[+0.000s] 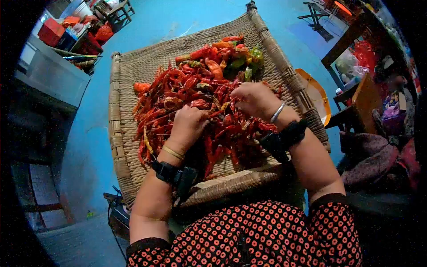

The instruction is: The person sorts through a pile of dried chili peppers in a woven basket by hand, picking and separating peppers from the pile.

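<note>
A heap of dried red chili peppers (160, 95) covers the middle of a woven tray (126, 60). Fresher, thicker red peppers (215, 69) and several green ones (255, 58) lie at the heap's far side. My left hand (190, 127) is at the near middle of the heap, its fingers closed at a red chili pepper. Above the right part of the heap, my right hand (257, 100) has its fingers curled together in a pinch; what they hold is hidden behind the knuckles. The two hands are a short way apart.
The tray has thick bound side rails (116, 120). Beyond its right edge stands an orange-rimmed round container (316, 91). A wooden stool (119, 13) and red bags (104, 32) are at the far left. Furniture and bundled cloth (369, 155) crowd the right, above a blue floor (91, 142).
</note>
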A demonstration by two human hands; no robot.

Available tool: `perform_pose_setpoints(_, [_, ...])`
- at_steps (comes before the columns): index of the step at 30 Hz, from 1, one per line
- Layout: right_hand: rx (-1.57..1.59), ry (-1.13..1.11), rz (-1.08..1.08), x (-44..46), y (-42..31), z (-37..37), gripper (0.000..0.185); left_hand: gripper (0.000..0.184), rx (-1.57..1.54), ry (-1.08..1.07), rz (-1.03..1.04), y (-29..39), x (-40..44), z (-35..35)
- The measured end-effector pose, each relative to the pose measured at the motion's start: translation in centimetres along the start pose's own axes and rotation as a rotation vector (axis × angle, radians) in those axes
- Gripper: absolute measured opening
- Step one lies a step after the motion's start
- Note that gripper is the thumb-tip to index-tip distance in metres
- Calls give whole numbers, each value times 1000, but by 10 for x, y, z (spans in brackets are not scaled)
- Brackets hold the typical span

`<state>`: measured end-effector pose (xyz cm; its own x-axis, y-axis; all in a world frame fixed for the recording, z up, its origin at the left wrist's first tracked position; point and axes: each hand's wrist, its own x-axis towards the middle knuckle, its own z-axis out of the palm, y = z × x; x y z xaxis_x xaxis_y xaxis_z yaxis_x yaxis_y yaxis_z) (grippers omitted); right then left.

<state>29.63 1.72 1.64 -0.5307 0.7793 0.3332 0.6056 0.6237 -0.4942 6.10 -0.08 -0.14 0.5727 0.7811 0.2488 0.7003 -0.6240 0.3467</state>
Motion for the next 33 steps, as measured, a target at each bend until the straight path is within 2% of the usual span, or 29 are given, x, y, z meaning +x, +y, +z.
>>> perform_pose_setpoints(4, [-15,-73,29,2,-19,11,23,9,-119,60,23,11,4,-8])
perform_pose_setpoints(7, [82,-115,5,2,-22,15,24,11,-178,-3,32,18,7,-10])
perform_pose_setpoints(9, [151,-161,-6,5,-26,15,24,11,-248,116,135,19,7,-8])
perform_pose_setpoints(10, [209,-196,82,6,-29,13,22,11,-248,116,134,22,7,-9])
perform_pose_setpoints(11, [267,-230,169,7,-30,12,21,12,-375,127,46,26,6,-11])
perform_pose_setpoints(12, [267,-231,169,7,-30,13,21,12,-502,137,-43,29,6,-13])
perform_pose_setpoints(14, [540,-249,242,7,-30,14,21,15,-519,116,-45,27,6,-14])
perform_pose_setpoints(18, [575,-208,202,6,-38,17,28,23,-601,143,-109,31,5,-13])
perform_pose_setpoints(20, [367,-204,180,9,-42,12,24,25,-571,133,-88,29,5,-14])
perform_pose_setpoints(21, [367,-204,180,9,-39,12,24,27,-540,123,-67,28,5,-14])
perform_pose_setpoints(25, [487,-63,304,9,-25,-1,15,25,-527,183,-106,30,5,-17])
perform_pose_setpoints(27, [476,4,375,7,-17,-15,17,25,-222,292,-115,19,4,-10])
perform_pose_setpoints(28, [577,29,421,4,-6,-17,18,25,-227,295,-112,15,4,-7])
perform_pose_setpoints(30, [552,162,408,4,0,-33,17,21,-180,203,-114,8,2,-6])
perform_pose_setpoints(32, [755,266,535,-1,-5,-50,14,17,-223,154,-172,10,1,-7])
perform_pose_setpoints(33, [751,339,556,-2,-8,-59,14,15,-205,53,-182,14,1,-11])
